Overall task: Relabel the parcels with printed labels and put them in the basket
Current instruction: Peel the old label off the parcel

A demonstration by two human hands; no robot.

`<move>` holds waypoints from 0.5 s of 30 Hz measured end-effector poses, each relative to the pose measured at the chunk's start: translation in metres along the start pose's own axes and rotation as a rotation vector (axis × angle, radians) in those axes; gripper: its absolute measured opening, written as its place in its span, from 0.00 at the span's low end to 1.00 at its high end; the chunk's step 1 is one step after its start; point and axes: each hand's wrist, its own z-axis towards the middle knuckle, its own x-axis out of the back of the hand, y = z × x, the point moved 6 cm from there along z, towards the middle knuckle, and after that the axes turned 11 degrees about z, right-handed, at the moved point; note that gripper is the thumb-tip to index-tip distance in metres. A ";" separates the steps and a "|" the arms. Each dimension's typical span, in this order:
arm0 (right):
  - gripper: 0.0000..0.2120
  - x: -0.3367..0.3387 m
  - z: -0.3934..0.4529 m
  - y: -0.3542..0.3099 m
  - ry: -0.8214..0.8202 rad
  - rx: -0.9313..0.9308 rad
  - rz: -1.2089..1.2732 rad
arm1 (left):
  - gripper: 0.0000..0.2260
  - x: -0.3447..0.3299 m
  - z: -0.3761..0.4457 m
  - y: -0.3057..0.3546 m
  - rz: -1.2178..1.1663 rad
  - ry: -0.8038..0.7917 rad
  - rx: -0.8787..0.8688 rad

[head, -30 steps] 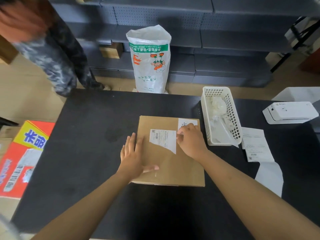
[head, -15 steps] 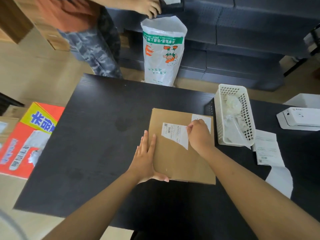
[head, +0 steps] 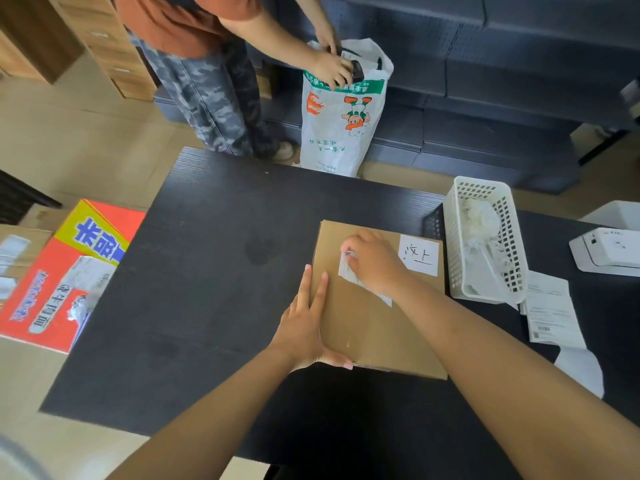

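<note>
The right hand (head: 375,263) has its fingers (head: 353,245) curled down onto the upper left corner of a white shipping label (head: 349,271) stuck to the top of a flat cardboard parcel (head: 367,317); they seem to pinch or pick at that corner, though the hand hides most of the label. The left hand (head: 304,327) lies open, fingers straight along the parcel's left edge and thumb hooked at its near edge, steadying it. The parcel rests flat on a black bench (head: 214,289), right of centre. It looks like stiff, thin corrugated board, probably light and easy to slide, best lifted by its two long edges with both hands. The label looks like thin paper, likely to tear if pulled fast, so a slow peel from the lifted corner would suit it. A second white sticker with handwriting (head: 419,254) sits on the parcel's far right corner. Counted: one parcel on the bench, two stickers on it, and one white slotted plastic basket (head: 453,244) just to its right holding crumpled clear plastic. Beyond the basket lies one strip of printed labels (head: 550,313), and one white label printer (head: 609,252) stands at the right edge. Across the bench another person bends over one white printed sack (head: 341,133) on the floor. One red and yellow carton (head: 45,282) sits on the floor at left.
</note>
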 end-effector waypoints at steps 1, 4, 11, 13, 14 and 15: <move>0.10 0.000 0.002 -0.001 0.007 0.001 -0.012 | 0.70 0.000 0.000 0.000 0.002 0.001 -0.001; 0.08 0.000 0.005 -0.002 0.023 -0.007 -0.032 | 0.69 0.000 0.000 -0.002 0.006 0.005 -0.003; 0.07 -0.003 0.015 -0.002 -0.072 -0.059 -0.093 | 0.69 0.000 0.000 -0.002 0.009 0.011 -0.005; 0.06 -0.003 0.015 0.000 -0.070 -0.056 -0.075 | 0.69 0.001 0.000 -0.003 0.005 0.011 -0.003; 0.05 -0.002 0.014 0.001 -0.049 -0.054 -0.037 | 0.69 0.001 0.000 -0.003 -0.001 0.013 -0.002; 0.05 0.000 0.013 0.003 -0.026 -0.052 0.009 | 0.69 0.001 0.000 -0.003 -0.007 0.016 -0.001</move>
